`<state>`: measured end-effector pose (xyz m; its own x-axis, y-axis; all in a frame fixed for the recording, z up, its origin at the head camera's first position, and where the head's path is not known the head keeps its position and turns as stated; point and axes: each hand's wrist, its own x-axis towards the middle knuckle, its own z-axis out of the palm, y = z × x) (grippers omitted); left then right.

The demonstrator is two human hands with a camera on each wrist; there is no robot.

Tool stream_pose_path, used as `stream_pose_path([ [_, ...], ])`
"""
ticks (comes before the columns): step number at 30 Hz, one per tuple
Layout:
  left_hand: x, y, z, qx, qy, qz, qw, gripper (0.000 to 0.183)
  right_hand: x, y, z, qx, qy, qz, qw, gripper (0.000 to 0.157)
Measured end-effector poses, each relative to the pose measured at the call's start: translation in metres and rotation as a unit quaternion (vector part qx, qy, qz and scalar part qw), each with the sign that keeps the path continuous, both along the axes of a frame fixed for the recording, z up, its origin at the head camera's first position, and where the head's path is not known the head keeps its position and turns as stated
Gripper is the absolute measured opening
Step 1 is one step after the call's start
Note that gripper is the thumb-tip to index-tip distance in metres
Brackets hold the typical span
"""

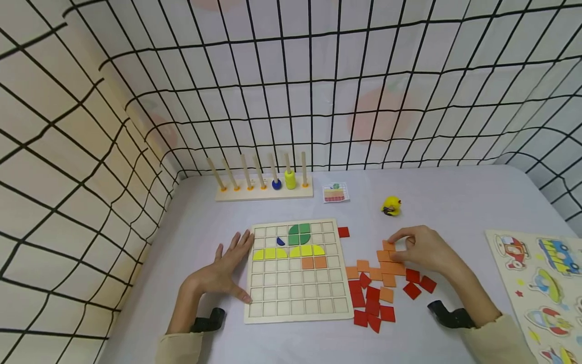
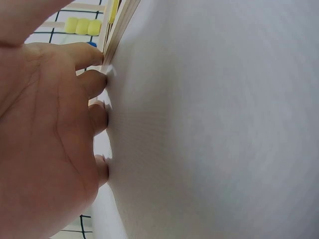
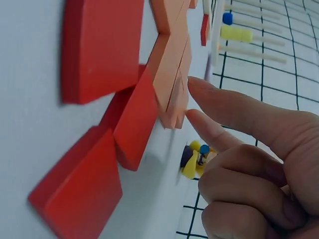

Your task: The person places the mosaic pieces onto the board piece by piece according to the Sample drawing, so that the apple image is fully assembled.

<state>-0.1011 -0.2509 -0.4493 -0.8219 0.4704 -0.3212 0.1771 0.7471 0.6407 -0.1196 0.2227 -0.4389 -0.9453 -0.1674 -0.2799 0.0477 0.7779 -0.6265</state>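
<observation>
A wooden grid board (image 1: 270, 308) lies flat, holding green, yellow, orange and dark blue tiles in its cells. At its left side my left hand (image 1: 223, 275) is spread wide, index finger and thumb touching the board's edge. In the left wrist view that hand's fingertips (image 2: 99, 119) rest on the white table. To the right of the board, my right hand (image 1: 425, 248) has thumb and index finger at an orange square tile (image 1: 388, 245) in a cluster of orange tiles, pinching it by its edges. Its other fingers (image 3: 239, 186) are curled in.
Loose red tiles (image 1: 373, 307) lie below the orange ones. Behind the board stand a peg rack (image 1: 263, 194) with beads and a small pattern card (image 1: 335, 192). A yellow duck toy (image 1: 391, 206) sits at the back; a picture puzzle board (image 1: 514, 283) lies far right. Black netting (image 1: 311, 101) surrounds the table.
</observation>
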Motion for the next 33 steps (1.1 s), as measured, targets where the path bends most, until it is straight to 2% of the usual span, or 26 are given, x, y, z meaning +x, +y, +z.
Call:
stream_pose_path([
  [3, 0.001, -0.001, 0.000, 0.004, 0.001, -0.001, 1.0000, 0.149, -0.002, 0.001, -0.003, -0.006, 0.001, 0.005, 1.000, 0.036],
  [8, 0.001, -0.001, 0.000, 0.005, 0.004, -0.004, 1.0000, 0.149, -0.003, -0.011, -0.004, -0.006, -0.021, 0.020, 1.000, 0.033],
  [17, 0.001, -0.001, 0.002, 0.003, 0.001, 0.000, 1.0000, 0.148, -0.007, -0.032, -0.008, -0.021, -0.023, 0.025, 0.999, 0.032],
  [25, 0.001, -0.003, 0.002, 0.006, -0.003, 0.000, 1.0000, 0.148, -0.005, -0.031, -0.009, -0.006, -0.018, 0.004, 1.000, 0.029],
  [29, 0.002, -0.002, 0.002, 0.007, -0.003, -0.001, 1.0000, 0.148, -0.004, -0.034, -0.005, 0.004, 0.004, 0.013, 1.000, 0.029],
  [33, 0.001, -0.001, 0.001, 0.004, 0.001, -0.002, 1.0000, 0.148, -0.002, -0.057, 0.006, -0.015, 0.019, 0.021, 0.999, 0.027],
])
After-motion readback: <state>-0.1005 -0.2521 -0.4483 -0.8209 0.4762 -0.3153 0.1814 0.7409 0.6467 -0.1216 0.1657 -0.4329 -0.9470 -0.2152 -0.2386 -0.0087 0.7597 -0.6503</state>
